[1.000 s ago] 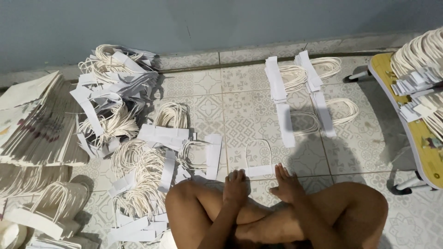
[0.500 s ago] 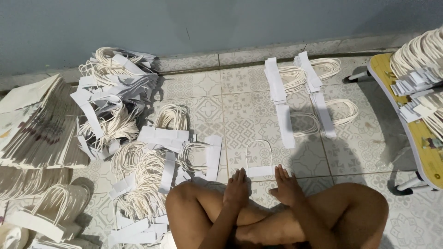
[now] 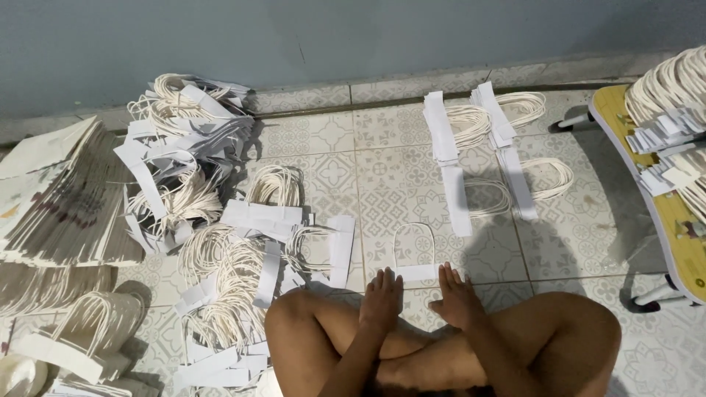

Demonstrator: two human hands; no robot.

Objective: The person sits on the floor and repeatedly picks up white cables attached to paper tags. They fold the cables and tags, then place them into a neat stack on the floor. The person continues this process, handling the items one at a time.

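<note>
Both hands are laid flat, fingers spread, gripping nothing, pressed on the ends of a white paper strip with a rope handle loop.

The left hand (image 3: 382, 295) and the right hand (image 3: 457, 296) are held at 6 o'clock, above the crossed legs; the paper strip (image 3: 417, 273) lies between their fingertips on the patterned tiled floor (image 3: 382, 184), its cord loop (image 3: 414, 242) arched toward 12 o'clock. Finished handle rows (image 3: 482, 147) are laid out at 1 o'clock, a loose handle pile (image 3: 243, 265) at 9 o'clock, stacked paper bags (image 3: 59, 198) farther left. By judgement, even pressure along the whole strip is best applied, with the cord ends kept square beneath.
</note>
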